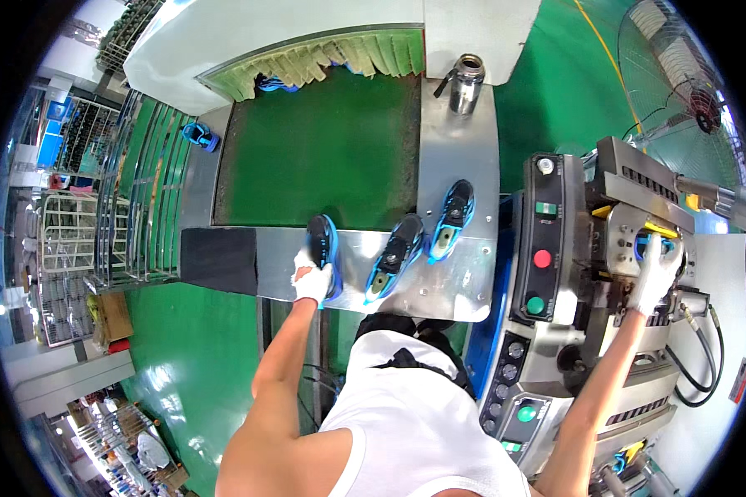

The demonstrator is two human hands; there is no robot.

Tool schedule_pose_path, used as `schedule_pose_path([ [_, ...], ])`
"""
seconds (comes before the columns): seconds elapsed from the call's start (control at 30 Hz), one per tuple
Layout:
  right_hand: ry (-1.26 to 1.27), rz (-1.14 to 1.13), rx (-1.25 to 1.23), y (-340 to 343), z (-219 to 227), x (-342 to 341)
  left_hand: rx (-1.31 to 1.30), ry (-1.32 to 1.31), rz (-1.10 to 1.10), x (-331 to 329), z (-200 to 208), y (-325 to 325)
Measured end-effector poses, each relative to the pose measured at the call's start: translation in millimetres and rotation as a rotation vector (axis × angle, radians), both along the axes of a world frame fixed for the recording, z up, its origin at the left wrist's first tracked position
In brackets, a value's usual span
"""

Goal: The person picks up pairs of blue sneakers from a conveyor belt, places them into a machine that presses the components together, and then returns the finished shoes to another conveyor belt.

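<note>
My left hand (311, 280), in a white glove, is closed around the heel end of a black and blue sports shoe (322, 242) on the metal ledge. Two more such shoes lie to its right: one shoe (395, 255) close by, and another shoe (453, 217) farther back. My right hand (656, 275), also gloved in white, reaches into the metal machine (626, 184) on the right. Its fingers close on a blue piece (641, 245) that looks like part of a shoe, below a yellow strip. The glove and the clamp hide most of that piece.
A green conveyor belt (323, 149) runs under a strip curtain (323, 62), with blue shoes behind it. A steel flask (467, 85) stands at the back right. Another blue shoe (200, 136) sits left of the belt. Beside the machine's button panel (542, 240) is the ledge; a fan (696, 108) stands beyond.
</note>
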State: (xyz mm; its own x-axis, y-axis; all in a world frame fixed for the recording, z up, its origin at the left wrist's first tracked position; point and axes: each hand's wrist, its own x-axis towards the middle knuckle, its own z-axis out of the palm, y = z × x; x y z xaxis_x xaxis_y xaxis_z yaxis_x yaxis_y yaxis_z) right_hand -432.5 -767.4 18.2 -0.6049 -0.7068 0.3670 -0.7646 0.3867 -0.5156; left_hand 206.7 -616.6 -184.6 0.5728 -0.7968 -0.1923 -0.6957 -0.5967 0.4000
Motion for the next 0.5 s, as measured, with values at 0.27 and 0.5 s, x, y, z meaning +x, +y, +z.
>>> schedule_pose_path([
  [0.27, 0.773, 0.146, 1.088, 131, -158, 174, -0.278, 0.118, -0.325, 36, -19, -6],
  [0.5, -0.177, 0.342, 0.883, 110, -99, 294, -0.260, 0.222, -0.191, 134, 1, 0],
])
